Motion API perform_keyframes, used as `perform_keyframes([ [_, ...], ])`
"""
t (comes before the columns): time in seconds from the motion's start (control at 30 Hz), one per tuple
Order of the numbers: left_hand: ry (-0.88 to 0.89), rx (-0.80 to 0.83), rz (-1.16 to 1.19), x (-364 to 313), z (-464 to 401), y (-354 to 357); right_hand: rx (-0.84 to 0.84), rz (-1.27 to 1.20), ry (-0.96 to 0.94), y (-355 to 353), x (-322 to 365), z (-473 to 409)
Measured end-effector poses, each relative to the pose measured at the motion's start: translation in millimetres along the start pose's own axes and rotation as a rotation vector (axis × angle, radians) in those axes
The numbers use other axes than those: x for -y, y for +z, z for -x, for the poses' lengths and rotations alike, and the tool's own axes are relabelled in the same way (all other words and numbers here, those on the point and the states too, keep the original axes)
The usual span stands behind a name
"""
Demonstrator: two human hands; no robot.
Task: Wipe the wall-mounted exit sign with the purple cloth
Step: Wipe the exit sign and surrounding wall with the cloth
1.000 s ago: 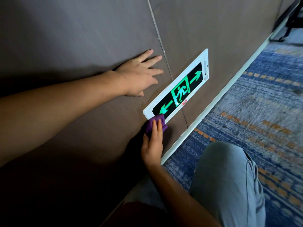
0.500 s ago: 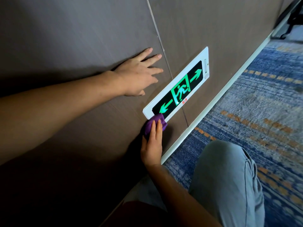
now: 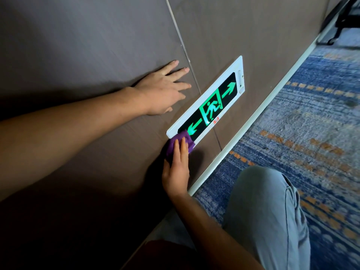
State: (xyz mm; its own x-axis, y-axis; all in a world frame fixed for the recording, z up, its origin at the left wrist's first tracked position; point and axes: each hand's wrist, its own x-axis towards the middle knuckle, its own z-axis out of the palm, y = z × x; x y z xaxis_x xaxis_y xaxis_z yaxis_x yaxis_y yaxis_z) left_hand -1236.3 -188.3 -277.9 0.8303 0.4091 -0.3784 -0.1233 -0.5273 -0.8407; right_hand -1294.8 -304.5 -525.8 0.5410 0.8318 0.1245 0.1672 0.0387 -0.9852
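The exit sign (image 3: 212,106) is a long white-framed panel low on the brown wall, with a black face, a glowing green running figure and two green arrows. A bunched purple cloth (image 3: 184,140) covers the sign's lower left corner, beside the left arrow. My right hand (image 3: 178,168) presses the cloth against the sign and wall with straight fingers. My left hand (image 3: 162,92) lies flat on the wall above and left of the sign, fingers spread, touching nothing else.
A white baseboard (image 3: 243,137) runs along the foot of the wall. Blue carpet with orange marks (image 3: 303,133) covers the floor to the right. My knee in grey trousers (image 3: 265,211) is at the bottom right. Dark chair legs (image 3: 342,18) stand at the top right.
My right hand has pushed the cloth slightly up, from just below the sign's corner onto that corner. My left hand stays flat on the wall.
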Motion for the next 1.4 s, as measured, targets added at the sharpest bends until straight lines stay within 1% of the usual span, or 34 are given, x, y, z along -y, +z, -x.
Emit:
perform_keyframes([
  [0.07, -0.003, -0.024, 0.005, -0.9, 0.1, -1.2, 0.013, -0.002, -0.054, -5.4, 8.1, -5.6],
  [0.17, -0.031, -0.029, 0.006, -4.0, 0.1, -2.0, -0.009, -0.03, -0.153, -9.6, 10.6, -13.3],
  [0.3, -0.071, -0.061, 0.033, -5.8, -1.7, -0.6, 0.003, 0.028, -0.159, -8.3, 4.9, -11.9],
  [0.43, -0.169, -0.079, 0.062, -10.4, -6.4, 0.7, 0.03, 0.066, -0.047, -10.3, -8.9, -9.4],
  [0.57, -0.234, -0.147, 0.073, -17.6, -17.8, 4.8, 0.033, 0.044, 0.028, -12.0, -23.7, -7.5],
  [0.67, -0.286, -0.161, 0.05, -20.8, -30.4, 4.7, 0.006, 0.012, 0.04, -11.7, -27.0, -11.6],
  [0.93, -0.324, -0.198, 0.146, -21.8, -53.5, 3.7, -0.036, -0.059, 0.169, -23.1, -33.9, -37.7],
  [1.03, -0.314, -0.18, 0.144, -21.8, -51.6, 3.4, -0.072, -0.081, 0.248, -32.6, -35.4, -59.1],
  [1.13, -0.291, -0.152, 0.122, -20.6, -51.1, 2.1, -0.091, -0.085, 0.285, -42.2, -37.5, -75.5],
  [1.27, -0.287, -0.137, 0.094, -22.9, -52.2, 2.9, -0.084, -0.06, 0.304, -60.3, -43.3, -98.4],
  [1.4, -0.281, -0.137, 0.099, -23.6, -52.4, 3.7, -0.04, -0.068, 0.345, -88.6, -48.6, -130.3],
])
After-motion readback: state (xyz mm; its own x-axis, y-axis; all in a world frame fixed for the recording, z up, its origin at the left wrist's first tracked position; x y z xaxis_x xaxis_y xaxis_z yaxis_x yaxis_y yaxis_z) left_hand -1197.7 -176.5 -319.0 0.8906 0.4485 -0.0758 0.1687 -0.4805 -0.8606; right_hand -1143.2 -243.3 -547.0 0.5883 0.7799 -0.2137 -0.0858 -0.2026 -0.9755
